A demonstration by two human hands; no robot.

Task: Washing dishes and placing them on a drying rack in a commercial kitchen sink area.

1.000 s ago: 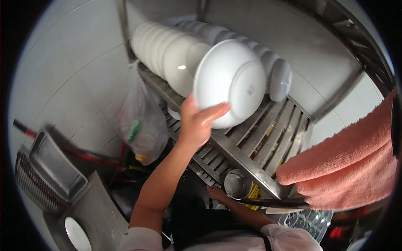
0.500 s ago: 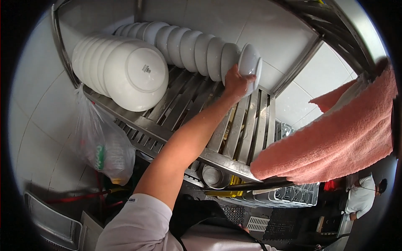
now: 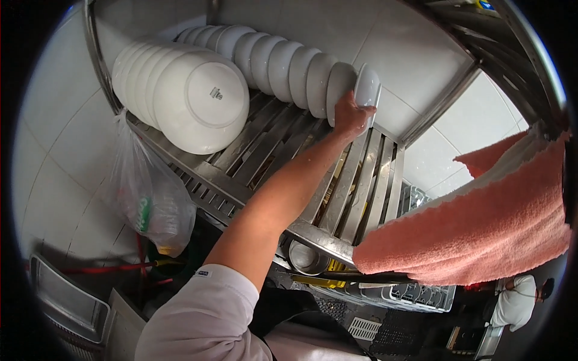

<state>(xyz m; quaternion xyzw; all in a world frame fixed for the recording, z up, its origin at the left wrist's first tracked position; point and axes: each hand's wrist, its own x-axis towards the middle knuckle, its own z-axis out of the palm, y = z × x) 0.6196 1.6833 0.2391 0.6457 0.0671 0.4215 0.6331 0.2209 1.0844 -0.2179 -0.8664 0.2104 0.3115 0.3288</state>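
Observation:
My left hand (image 3: 352, 116) is closed on the lower edge of a shallow white bowl (image 3: 366, 85). That bowl stands on its edge at the right end of a row of similar white bowls (image 3: 299, 72) on a slatted metal rack shelf (image 3: 259, 153). The row leans along the tiled wall at the back. Nearer and to the left, a second row of larger white plates (image 3: 201, 102) also stands on edge, the front one showing its underside. My right hand is out of view.
A pink towel (image 3: 469, 222) hangs at the right. A clear plastic bag (image 3: 153, 192) hangs off the shelf's left corner. Below are a metal pot (image 3: 306, 257), a grey dish crate (image 3: 415, 295) and a metal tray (image 3: 69, 298). Another person (image 3: 515, 301) stands at lower right.
The bowl at my left hand now looks more upright and lines up with the row's end; before, two rims showed apart there. The view has shifted slightly.

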